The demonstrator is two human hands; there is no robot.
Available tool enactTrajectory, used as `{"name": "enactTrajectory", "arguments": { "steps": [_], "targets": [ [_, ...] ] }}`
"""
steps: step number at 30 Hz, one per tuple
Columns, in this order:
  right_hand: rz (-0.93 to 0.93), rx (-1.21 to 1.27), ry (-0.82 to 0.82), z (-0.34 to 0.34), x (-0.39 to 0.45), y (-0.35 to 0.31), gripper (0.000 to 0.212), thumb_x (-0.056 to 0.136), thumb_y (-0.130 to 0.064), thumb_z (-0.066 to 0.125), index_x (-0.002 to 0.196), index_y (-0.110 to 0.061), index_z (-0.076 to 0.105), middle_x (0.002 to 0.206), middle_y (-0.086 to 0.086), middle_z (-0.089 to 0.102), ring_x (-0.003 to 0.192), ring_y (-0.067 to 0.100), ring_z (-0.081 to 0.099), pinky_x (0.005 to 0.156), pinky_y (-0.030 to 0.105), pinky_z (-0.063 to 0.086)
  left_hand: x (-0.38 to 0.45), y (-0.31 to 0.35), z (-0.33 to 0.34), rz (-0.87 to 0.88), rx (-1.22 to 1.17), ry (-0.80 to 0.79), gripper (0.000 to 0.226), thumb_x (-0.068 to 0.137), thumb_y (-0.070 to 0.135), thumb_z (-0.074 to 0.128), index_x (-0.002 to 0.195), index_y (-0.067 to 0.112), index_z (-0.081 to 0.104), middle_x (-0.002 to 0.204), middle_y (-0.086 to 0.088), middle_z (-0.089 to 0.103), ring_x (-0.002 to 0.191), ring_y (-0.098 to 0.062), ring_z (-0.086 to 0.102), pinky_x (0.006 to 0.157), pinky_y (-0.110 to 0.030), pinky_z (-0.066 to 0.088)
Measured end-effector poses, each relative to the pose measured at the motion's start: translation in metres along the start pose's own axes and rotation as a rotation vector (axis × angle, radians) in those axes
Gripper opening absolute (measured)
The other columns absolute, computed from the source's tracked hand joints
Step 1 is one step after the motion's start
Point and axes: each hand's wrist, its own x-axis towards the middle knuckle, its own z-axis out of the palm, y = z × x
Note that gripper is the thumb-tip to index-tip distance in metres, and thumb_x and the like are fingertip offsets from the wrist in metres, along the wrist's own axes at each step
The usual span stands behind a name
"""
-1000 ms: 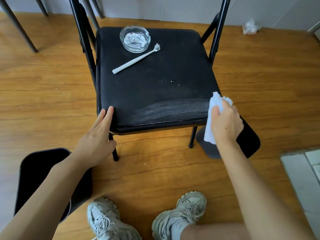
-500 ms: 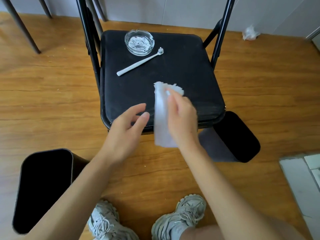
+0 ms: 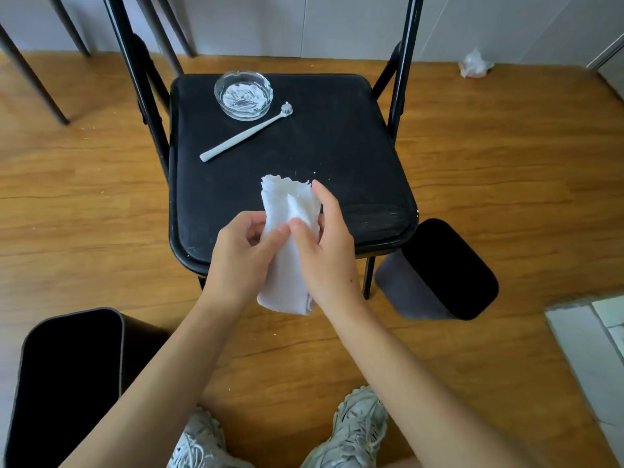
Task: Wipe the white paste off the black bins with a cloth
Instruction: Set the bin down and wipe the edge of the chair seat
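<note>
Both hands meet over the front edge of the black padded folding-chair seat (image 3: 337, 157) on wood-plank floor: left hand (image 3: 241, 256) and right hand (image 3: 326, 246) each pinch the white folded cloth (image 3: 287, 251). I note two black bins (image 3: 445, 271) (image 3: 64, 376) flanking; a clear glass dish (image 3: 243, 94) holds white paste.
</note>
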Motion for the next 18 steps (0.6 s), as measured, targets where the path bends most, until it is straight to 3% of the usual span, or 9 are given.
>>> {"name": "enactTrajectory", "arguments": {
  "steps": [3,4,6,8,10,12,15,18],
  "targets": [
    [0.162,0.205,-0.005,0.007,0.004,-0.008,0.069,0.086,-0.032,0.066,0.144,-0.030,0.028,0.099,-0.002,0.064,0.089,0.007,0.063,0.076,0.021,0.050,0.002,-0.001,-0.004,0.000,0.033,0.078,0.038,0.099,0.025,0.053,0.072,-0.001,0.048,0.064,-0.004,0.048,0.052,-0.007,0.042,0.046,-0.014,0.034],
    [0.228,0.269,-0.024,0.006,0.006,-0.011,0.071,0.084,-0.035,0.068,0.143,-0.029,0.030,0.099,-0.002,0.065,0.090,0.007,0.064,0.079,0.024,0.051,0.001,0.001,-0.006,-0.012,0.011,0.100,0.043,0.100,0.025,0.050,0.073,-0.007,0.044,0.065,-0.010,0.043,0.055,-0.010,0.040,0.046,-0.015,0.032],
    [0.311,0.332,-0.101,0.001,0.012,-0.013,0.056,0.082,-0.038,0.070,0.132,-0.022,0.048,0.101,-0.001,0.068,0.094,0.011,0.066,0.087,0.033,0.052,0.002,0.003,-0.007,-0.065,-0.122,0.108,0.046,0.102,0.029,0.046,0.083,-0.013,0.049,0.071,-0.021,0.049,0.064,-0.019,0.046,0.056,-0.024,0.041],
    [0.333,0.348,-0.200,-0.005,0.012,-0.013,0.033,0.084,-0.036,0.068,0.109,-0.014,0.065,0.099,0.003,0.071,0.095,0.017,0.067,0.089,0.037,0.052,0.002,0.005,-0.009,-0.192,-0.313,0.093,0.044,0.102,0.033,0.044,0.098,-0.007,0.061,0.088,-0.024,0.067,0.077,-0.024,0.064,0.072,-0.039,0.054],
    [0.327,0.356,-0.251,-0.010,0.011,-0.012,0.025,0.086,-0.033,0.067,0.093,-0.009,0.068,0.093,0.004,0.072,0.093,0.020,0.067,0.085,0.037,0.051,0.001,0.009,-0.009,-0.340,-0.496,0.065,0.035,0.102,0.032,0.046,0.107,0.005,0.068,0.096,-0.010,0.076,0.091,-0.022,0.073,0.078,-0.039,0.056],
    [0.296,0.315,-0.233,-0.015,0.011,-0.015,0.023,0.086,-0.031,0.067,0.083,-0.009,0.066,0.085,0.004,0.069,0.085,0.018,0.066,0.078,0.035,0.050,0.001,0.013,-0.009,-0.444,-0.642,-0.045,0.035,0.103,0.033,0.045,0.114,0.008,0.067,0.103,-0.008,0.076,0.097,-0.022,0.073,0.082,-0.037,0.055],
    [0.264,0.312,-0.195,-0.023,0.012,-0.018,0.020,0.084,-0.032,0.069,0.085,-0.012,0.067,0.088,0.005,0.069,0.090,0.021,0.066,0.079,0.036,0.051,0.003,0.013,-0.012,-0.535,-0.723,-0.201,0.039,0.103,0.036,0.043,0.115,0.009,0.069,0.110,-0.009,0.074,0.099,-0.019,0.072,0.086,-0.033,0.053],
    [0.221,0.304,-0.209,-0.028,0.010,-0.023,0.021,0.083,-0.030,0.070,0.096,-0.014,0.069,0.094,0.002,0.070,0.094,0.017,0.066,0.078,0.032,0.053,0.003,0.013,-0.011,-0.522,-0.558,-0.211,0.031,0.102,0.034,0.044,0.107,0.014,0.067,0.105,-0.009,0.071,0.093,-0.016,0.068,0.082,-0.027,0.053]
  ]
}}
